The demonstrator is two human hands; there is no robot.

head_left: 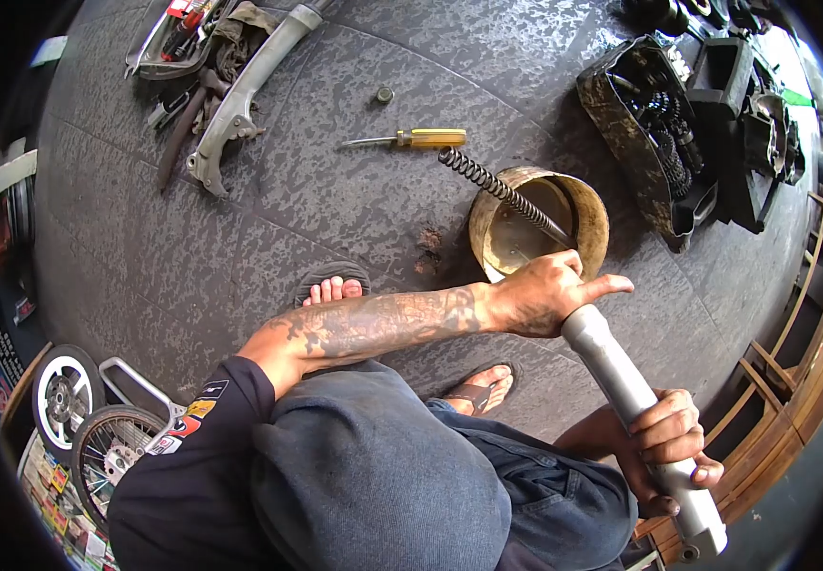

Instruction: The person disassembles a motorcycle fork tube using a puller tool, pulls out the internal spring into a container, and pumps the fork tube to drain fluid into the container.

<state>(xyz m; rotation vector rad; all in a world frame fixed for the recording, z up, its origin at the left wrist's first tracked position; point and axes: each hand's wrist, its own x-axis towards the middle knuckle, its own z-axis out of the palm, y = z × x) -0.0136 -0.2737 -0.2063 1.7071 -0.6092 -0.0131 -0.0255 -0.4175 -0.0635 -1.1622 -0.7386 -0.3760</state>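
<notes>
My right hand [668, 440] wraps its fingers around the lower part of a silver metal fork tube [618, 366], which slants from my lap toward a bucket. At the tube's upper end is my left hand [540, 293], thumb stretched out to the right and fingers curled under; what they grip is hidden. Just beyond it stands a worn, cream-coloured round bucket [485, 238] with murky liquid inside. A long coil spring [497, 183] leans in the bucket, its top sticking out over the far left rim. A screwdriver [430, 138] with a yellow handle lies on the floor behind.
A small metal cap [385, 95] lies past the screwdriver. At the upper left are a grey metal swingarm-like part [249, 105] and a tray of tools [168, 62]. A dirty bin of chains and gears [640, 143] stands at the right, near a wooden rack [792, 381]. Wheels [67, 395] lean at lower left.
</notes>
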